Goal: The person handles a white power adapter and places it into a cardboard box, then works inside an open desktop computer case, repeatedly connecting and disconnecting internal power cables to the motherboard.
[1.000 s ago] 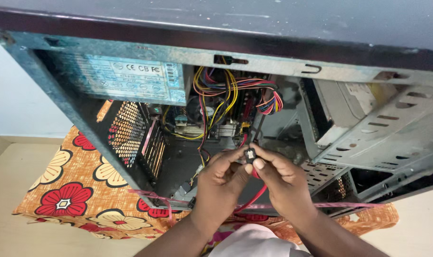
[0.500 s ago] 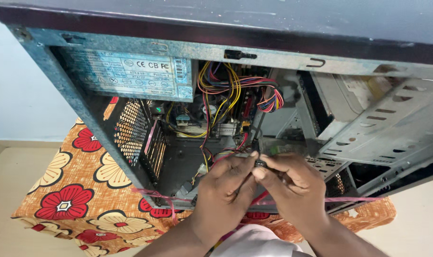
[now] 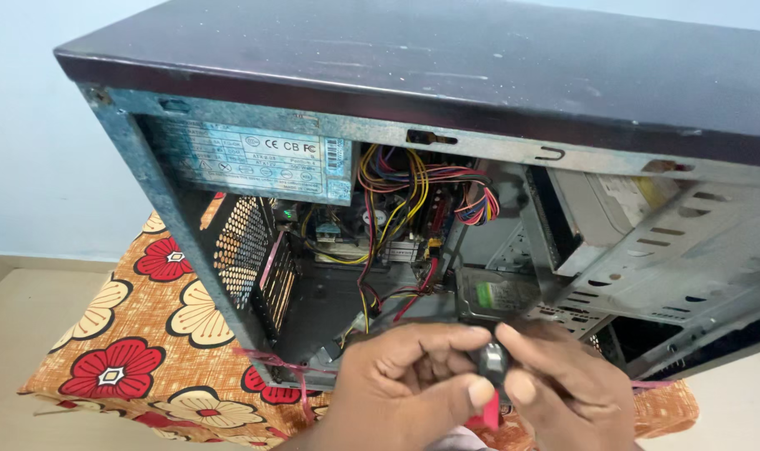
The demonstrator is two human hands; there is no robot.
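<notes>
Both hands, left hand (image 3: 413, 380) and right hand (image 3: 563, 388), pinch a small black connector (image 3: 492, 361) near the open computer case (image 3: 446, 134). A hard tug could strain its red cable (image 3: 490, 413) or snag the wire bundle (image 3: 413, 192).

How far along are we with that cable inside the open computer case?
Done: the case has its side panel off, inside exposed. In hand: the left hand and right hand pinch a small black connector together at the lower opening edge, a red cable hanging below it. Left: the connector sits outside any socket, so it isn't plugged in; the wire bundle looks loose.
</notes>
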